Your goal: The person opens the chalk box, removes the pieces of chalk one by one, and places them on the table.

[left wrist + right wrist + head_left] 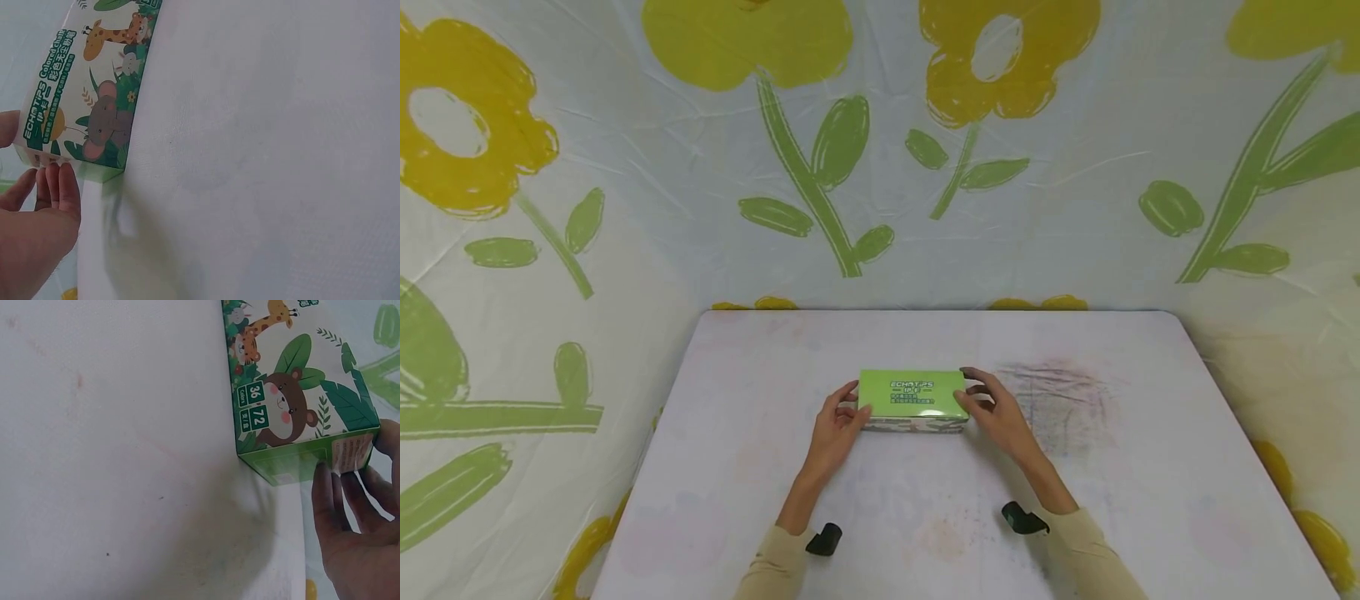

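A box of colored chalk (912, 393) sits on the white table, its bright green face with lettering turned up. In the left wrist view the chalk box (100, 94) shows a side printed with a giraffe and an elephant. A bear and the numbers 36 and 72 mark the box (294, 400) in the right wrist view. My left hand (835, 427) holds its left end, thumb at the near corner and fingertips against the end panel. At the opposite end, my right hand (1003, 417) grips it with thumb on the upper edge and fingers on the end panel.
The white table (760, 350) has rounded far corners and a dark smudge (1063, 400) right of the box. A flower-printed cloth (700, 167) hangs behind and at both sides. Dark wrist cameras (825, 540) are strapped near both beige sleeves (778, 558).
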`<state>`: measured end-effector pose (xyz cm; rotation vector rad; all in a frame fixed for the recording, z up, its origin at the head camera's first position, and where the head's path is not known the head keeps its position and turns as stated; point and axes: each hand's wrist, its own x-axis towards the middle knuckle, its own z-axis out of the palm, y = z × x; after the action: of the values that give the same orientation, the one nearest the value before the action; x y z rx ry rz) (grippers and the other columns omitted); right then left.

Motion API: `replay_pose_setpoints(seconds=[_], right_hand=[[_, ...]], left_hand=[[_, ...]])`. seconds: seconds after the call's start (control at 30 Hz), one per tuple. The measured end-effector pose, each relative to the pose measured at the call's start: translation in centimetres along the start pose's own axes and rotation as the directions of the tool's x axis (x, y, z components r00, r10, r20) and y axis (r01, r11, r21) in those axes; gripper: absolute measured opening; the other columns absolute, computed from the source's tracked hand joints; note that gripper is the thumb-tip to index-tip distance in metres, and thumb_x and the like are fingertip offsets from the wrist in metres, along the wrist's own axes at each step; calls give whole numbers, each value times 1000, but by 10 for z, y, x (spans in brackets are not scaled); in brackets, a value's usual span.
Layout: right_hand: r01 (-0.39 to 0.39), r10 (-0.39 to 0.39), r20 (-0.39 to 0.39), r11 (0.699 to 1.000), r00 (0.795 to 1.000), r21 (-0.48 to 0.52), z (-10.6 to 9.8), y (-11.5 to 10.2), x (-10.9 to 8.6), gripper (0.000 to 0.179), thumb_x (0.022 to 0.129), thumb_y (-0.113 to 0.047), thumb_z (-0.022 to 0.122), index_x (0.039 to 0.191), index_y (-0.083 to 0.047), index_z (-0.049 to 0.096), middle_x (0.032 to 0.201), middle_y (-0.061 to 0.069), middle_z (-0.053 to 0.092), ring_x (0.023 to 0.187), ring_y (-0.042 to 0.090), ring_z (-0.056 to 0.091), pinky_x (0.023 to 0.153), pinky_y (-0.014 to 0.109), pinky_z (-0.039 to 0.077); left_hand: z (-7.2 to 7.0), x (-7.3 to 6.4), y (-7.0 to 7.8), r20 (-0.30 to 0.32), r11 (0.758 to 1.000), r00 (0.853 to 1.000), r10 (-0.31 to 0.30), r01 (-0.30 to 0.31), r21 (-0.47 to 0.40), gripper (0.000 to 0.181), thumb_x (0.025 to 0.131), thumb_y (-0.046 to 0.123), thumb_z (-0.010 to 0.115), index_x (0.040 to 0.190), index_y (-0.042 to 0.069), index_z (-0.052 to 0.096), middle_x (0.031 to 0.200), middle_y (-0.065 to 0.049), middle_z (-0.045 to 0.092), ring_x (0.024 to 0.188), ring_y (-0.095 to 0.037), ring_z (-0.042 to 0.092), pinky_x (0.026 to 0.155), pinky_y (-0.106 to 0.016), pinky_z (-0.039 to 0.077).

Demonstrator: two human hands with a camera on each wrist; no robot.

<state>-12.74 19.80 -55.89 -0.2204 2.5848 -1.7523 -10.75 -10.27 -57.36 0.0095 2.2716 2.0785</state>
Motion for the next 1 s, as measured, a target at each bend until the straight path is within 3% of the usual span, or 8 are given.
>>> replay_pose_setpoints(seconds=[0.17,0.27,0.37,0.57,0.77,1.0], right_hand=[[49,-49,11,998,999,-40,-1,-1,2,53,103,-22,67,150,-6,48,146,17,52,118,35,57,95,39,52],[141,-142,3,985,990,-97,-2,-5,7,51,100,-16,70,146,-4,51,143,18,52,120,38,56,97,52,50],[247,-248,9,957,969,-155,-3,-11,11,49,95,-11,75,140,-1,56,139,20,55,123,40,54,99,59,46],[319,-303,103,917,947,-238,1,-23,13,48,92,-17,79,134,-3,62,139,18,55,132,38,46,107,62,38],[384,-337,207,882,919,-272,7,-36,16,54,88,-23,84,133,-3,63,139,19,54,131,38,45,104,60,40],[498,-413,287,785,864,-369,12,-44,23,62,82,-30,89,131,-1,66,135,20,58,124,36,53,101,56,45]], left_hand=[[-5,3,-3,25,1000,999,25,-25,19,60,98,21,74,151,11,49,131,-13,51,104,-21,56,84,-19,51],[-7,7,-7,59,998,998,32,-35,52,71,94,26,79,154,14,45,134,-10,50,109,-22,56,91,-26,52],[-9,11,-11,108,992,994,16,-29,121,88,88,33,85,159,18,36,139,-6,45,114,-22,54,99,-34,49],[-8,17,-18,163,979,986,-18,-15,201,104,80,40,90,162,24,28,142,-3,40,117,-22,50,102,-43,44],[-9,23,-19,188,975,981,-50,7,222,107,79,45,90,162,27,26,141,-1,40,120,-22,50,102,-43,44],[-12,27,-15,200,977,978,-51,7,214,105,79,38,91,161,18,29,145,-4,40,118,-24,50,104,-44,42]])
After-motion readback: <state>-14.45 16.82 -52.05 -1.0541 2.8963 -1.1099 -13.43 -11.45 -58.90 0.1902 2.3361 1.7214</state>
